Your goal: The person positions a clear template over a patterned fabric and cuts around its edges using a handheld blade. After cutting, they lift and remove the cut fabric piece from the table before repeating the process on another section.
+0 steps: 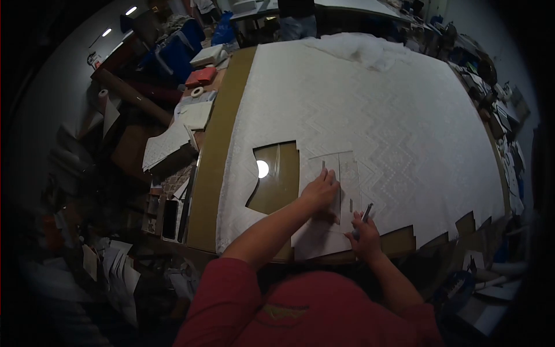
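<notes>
My left hand lies with fingers stretched out on a pale flat pattern piece, pressing it against the white patterned fabric. Small dark slots and a thin dark line show on this piece. My right hand is closed round a slim pen, held upright just right of the piece's lower end. Whether its tip touches the fabric is hidden. Left of my left hand, a cut-out opening in the fabric bares the olive tabletop.
Crumpled white cloth lies at the far end. Along the left edge are paper patterns, a tape roll, a red packet and a phone. The near fabric edge is stepped. A person stands beyond the table.
</notes>
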{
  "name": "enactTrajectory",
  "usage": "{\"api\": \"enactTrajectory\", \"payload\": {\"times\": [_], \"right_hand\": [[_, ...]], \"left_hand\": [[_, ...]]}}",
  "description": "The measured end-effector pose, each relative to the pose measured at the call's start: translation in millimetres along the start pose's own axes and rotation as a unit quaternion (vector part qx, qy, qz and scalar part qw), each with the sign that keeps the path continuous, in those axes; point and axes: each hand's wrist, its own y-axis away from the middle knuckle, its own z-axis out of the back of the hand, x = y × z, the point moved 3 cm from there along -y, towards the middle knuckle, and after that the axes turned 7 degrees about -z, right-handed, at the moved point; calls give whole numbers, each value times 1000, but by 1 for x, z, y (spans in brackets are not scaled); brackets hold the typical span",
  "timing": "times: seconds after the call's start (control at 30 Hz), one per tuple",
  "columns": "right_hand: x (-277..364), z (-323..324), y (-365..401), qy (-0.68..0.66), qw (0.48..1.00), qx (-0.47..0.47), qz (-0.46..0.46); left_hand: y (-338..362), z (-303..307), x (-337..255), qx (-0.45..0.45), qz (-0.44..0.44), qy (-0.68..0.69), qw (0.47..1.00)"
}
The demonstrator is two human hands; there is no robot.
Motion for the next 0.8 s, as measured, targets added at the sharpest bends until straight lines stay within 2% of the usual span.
{"api": "enactTrajectory", "payload": {"times": [0.13, 0.23, 0.3, 0.37, 0.43, 0.63, 0.8], "right_hand": [[3, 3, -1, 4, 1000, 8, -27], [1, 2, 1, 11, 999, 7, -38], [3, 3, 0, 14, 1000, -5, -18], [2, 4, 0, 20, 1000, -5, -18], [2, 3, 1, 24, 1000, -4, -19], [3, 3, 0, 14, 1000, 0, -20], [3, 4, -2, 5, 1000, -5, -18]], "left_hand": [[9, -10, 10, -87, -45, -35, 995], [16, -20, 23, -105, -48, -38, 993], [20, -22, 30, -162, -67, -66, 982], [22, -26, 33, -154, -72, -55, 984], [25, -27, 35, -195, -72, 46, 977], [27, -35, 44, -225, -111, 14, 968], [33, -30, 40, -228, -71, -16, 971]]}}
